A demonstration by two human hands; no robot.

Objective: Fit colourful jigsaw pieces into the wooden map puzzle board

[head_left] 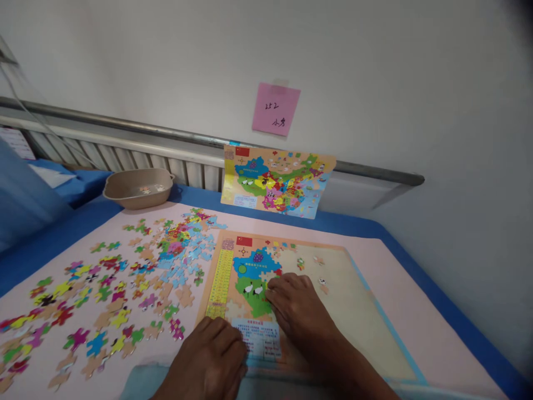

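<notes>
A partly assembled map jigsaw puzzle lies in its tray, with blue, green and orange parts joined on the left. My right hand reaches over the tray, its fingers bent and close together. Its fingertips press on a puzzle piece by the right edge of the green part; the hand mostly covers that piece, and only a little yellow shows. At the puzzle's lower left corner rests my left hand, fingers curled inward. Whatever its fingertips hold, if anything, is hidden. Several loose pieces, such as a panda piece, lie inside the tray's right half.
Many loose puzzle pieces spread over the pink sheet to the left. A beige basket with a few pieces stands at the back left. A printed reference map leans on the wall rail, below a pink note.
</notes>
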